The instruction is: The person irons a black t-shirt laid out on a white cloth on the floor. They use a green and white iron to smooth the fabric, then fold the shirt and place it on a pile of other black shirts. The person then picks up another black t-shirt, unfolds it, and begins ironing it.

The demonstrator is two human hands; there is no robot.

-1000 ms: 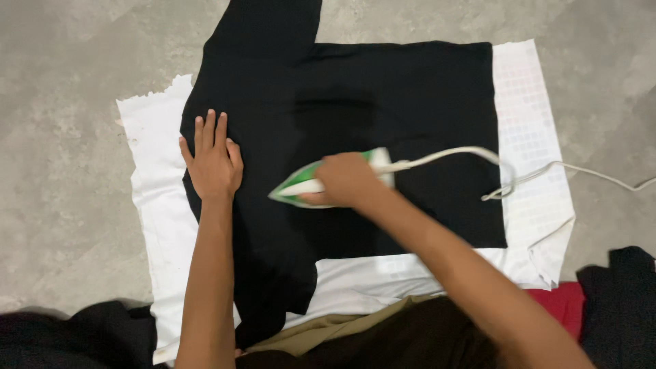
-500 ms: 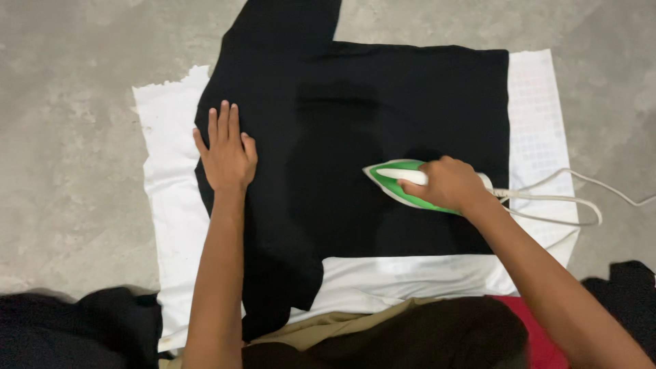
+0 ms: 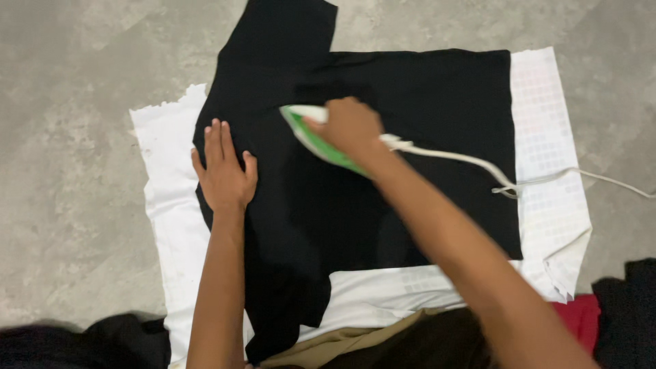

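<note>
A black T-shirt [image 3: 410,137] lies spread flat on a white cloth [image 3: 547,123] on the floor. My left hand [image 3: 222,171] presses flat on the shirt near its left edge, fingers apart. My right hand [image 3: 348,126] grips the handle of a green and white iron [image 3: 311,133], which rests on the shirt's upper middle, tip pointing up-left. The iron's white cord [image 3: 492,171] trails right across the shirt and off the cloth.
Grey concrete floor [image 3: 68,171] surrounds the cloth. Dark clothing [image 3: 82,342] lies at the bottom left. More dark fabric [image 3: 629,307] and a red piece [image 3: 581,314] lie at the bottom right. A beige garment [image 3: 342,342] shows at the bottom edge.
The iron went right across the shirt, then back left and up toward the collar side. My left hand has stayed pressed on the shirt's left part.
</note>
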